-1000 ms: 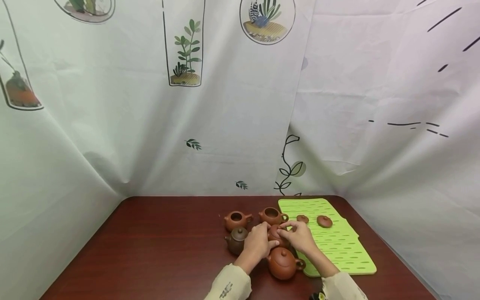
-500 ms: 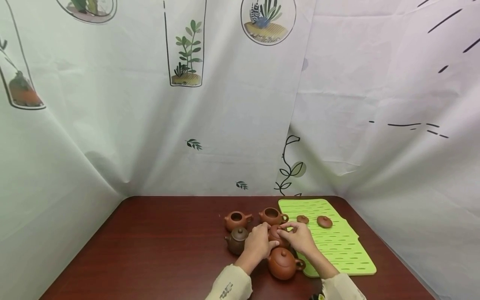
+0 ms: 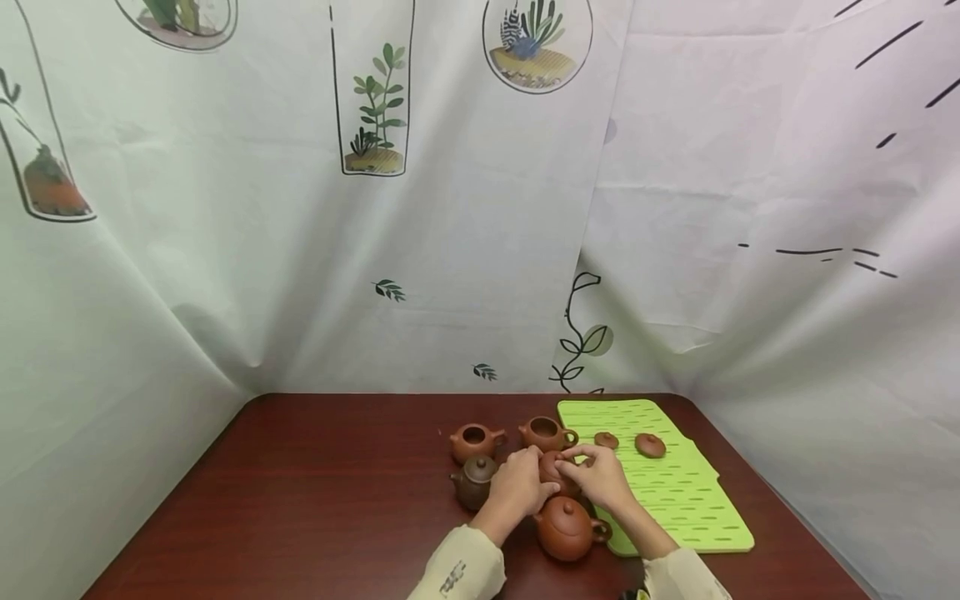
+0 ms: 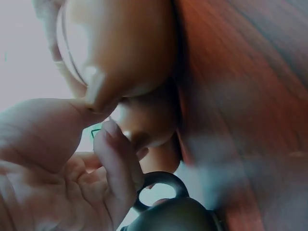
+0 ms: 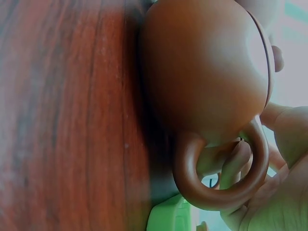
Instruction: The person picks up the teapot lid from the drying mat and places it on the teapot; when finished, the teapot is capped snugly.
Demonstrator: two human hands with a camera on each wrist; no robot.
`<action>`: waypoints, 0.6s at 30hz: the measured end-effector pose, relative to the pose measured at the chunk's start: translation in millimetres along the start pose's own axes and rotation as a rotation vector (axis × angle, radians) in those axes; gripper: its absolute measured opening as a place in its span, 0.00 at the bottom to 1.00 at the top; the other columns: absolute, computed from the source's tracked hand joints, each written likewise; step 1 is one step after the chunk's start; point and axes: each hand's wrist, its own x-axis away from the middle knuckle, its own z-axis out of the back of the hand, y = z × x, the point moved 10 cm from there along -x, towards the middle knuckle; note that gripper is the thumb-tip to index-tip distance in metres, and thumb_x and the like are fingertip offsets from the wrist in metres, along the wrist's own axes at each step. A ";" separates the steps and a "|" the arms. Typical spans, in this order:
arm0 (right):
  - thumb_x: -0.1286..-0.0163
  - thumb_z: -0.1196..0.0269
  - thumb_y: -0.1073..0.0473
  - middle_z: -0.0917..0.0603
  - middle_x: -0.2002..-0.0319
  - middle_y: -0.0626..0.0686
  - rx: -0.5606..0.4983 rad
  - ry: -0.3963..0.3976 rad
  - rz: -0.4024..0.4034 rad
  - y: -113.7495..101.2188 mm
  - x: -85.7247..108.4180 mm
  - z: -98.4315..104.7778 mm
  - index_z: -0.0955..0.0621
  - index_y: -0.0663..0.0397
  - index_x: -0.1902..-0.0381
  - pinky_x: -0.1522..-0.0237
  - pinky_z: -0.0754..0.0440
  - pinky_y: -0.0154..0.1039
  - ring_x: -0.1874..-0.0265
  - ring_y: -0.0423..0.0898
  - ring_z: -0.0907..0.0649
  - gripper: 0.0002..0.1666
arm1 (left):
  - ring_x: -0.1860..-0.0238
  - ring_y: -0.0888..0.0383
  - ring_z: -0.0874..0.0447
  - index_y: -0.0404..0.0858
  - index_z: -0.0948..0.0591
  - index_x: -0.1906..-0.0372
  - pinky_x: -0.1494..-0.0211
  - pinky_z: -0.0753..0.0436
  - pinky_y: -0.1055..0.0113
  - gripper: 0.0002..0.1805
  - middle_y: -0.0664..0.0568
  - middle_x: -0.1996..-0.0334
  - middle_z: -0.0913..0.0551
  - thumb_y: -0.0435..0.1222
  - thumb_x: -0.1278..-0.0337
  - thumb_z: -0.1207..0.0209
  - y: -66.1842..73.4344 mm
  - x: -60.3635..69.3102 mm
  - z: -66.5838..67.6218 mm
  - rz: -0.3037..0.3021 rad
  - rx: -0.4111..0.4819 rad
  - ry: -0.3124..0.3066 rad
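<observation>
the 2 hands work on the middle pot (image 3: 552, 473), which stands between the near pot (image 3: 566, 531) and the far right pot (image 3: 542, 432), just left of the green mat (image 3: 678, 492). the left hand (image 3: 520, 483) grips its left side, thumb to the near side. the right hand (image 3: 600, 477) grips at its upper right with thumb and fingers; whether they pinch a knob, a lid rim or only the body is hidden. the work seems to be at the top of this pot, so the left hand should do the bracing, firmly but without squeezing, while the right makes small, level motions – a tilted pull or push could make a lid bind or chip. room is tight: in the left wrist view the handle of the dark pot (image 4: 163, 178) is just beside the left fingers, and the near pot's spout points at that hand, so elbows and wrists are best moved little, and any lift made straight up. 2 small lids (image 3: 606, 440) (image 3: 650, 445) lie on the far part of the mat, while the far left pot (image 3: 471, 448) and the far right pot show open mouths – best not to brush those lids with the right hand.
</observation>
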 end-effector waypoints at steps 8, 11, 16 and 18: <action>0.38 0.29 0.62 0.27 0.88 0.49 0.000 0.002 0.012 -2.0 -0.2 0.4 0.13 0.58 0.61 0.85 0.32 0.33 0.90 0.40 0.31 0.08 | 0.63 0.47 0.16 0.35 0.21 0.45 0.67 0.19 0.55 0.27 0.44 0.56 0.18 0.45 0.45 0.29 7.3 2.0 9.0 -0.026 0.023 -0.062; 0.39 0.28 0.61 0.26 0.88 0.50 0.002 0.001 0.015 -3.6 0.8 0.4 0.12 0.58 0.61 0.85 0.32 0.33 0.90 0.40 0.31 0.09 | 0.62 0.49 0.16 0.34 0.21 0.43 0.67 0.19 0.56 0.27 0.43 0.54 0.17 0.44 0.43 0.30 10.1 3.4 15.0 -0.037 0.059 -0.068; 0.39 0.28 0.60 0.26 0.88 0.50 0.008 0.000 0.021 -5.3 2.0 1.1 0.13 0.58 0.61 0.85 0.31 0.34 0.90 0.41 0.30 0.09 | 0.57 0.49 0.16 0.38 0.20 0.41 0.64 0.19 0.55 0.26 0.46 0.51 0.17 0.46 0.41 0.32 11.5 5.2 23.5 -0.045 0.071 -0.068; 0.38 0.29 0.61 0.26 0.88 0.50 0.008 -0.008 0.028 -6.1 2.5 0.3 0.13 0.58 0.61 0.85 0.31 0.34 0.90 0.41 0.30 0.09 | 0.55 0.49 0.16 0.41 0.19 0.42 0.63 0.19 0.54 0.24 0.48 0.50 0.17 0.47 0.40 0.32 10.4 6.0 27.4 -0.053 0.068 -0.056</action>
